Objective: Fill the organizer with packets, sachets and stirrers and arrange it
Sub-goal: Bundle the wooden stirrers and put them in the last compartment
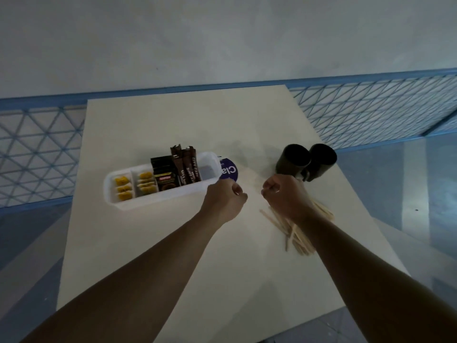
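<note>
A white plastic organizer [158, 202] lies left of centre on the pale table. It holds yellow tea bags [122, 188] in its two left sections, dark coffee packets [164, 174] in the middle and brown stick sachets [186, 167] standing upright. Its right end section [208, 169] looks bare. A loose pile of wooden stirrers [294, 233] lies on the table, partly under my right forearm. My left hand [223, 198] is a closed fist just off the organizer's right front corner. My right hand [284, 194] is also curled shut above the stirrers' far end, with nothing visible in either hand.
A purple round label or lid [228, 170] sits against the organizer's right end. Two dark cups [294, 160] [322, 159] lie tilted at the right rear. The table board [173, 243] rests on a blue mesh frame [371, 107], with a grey wall behind.
</note>
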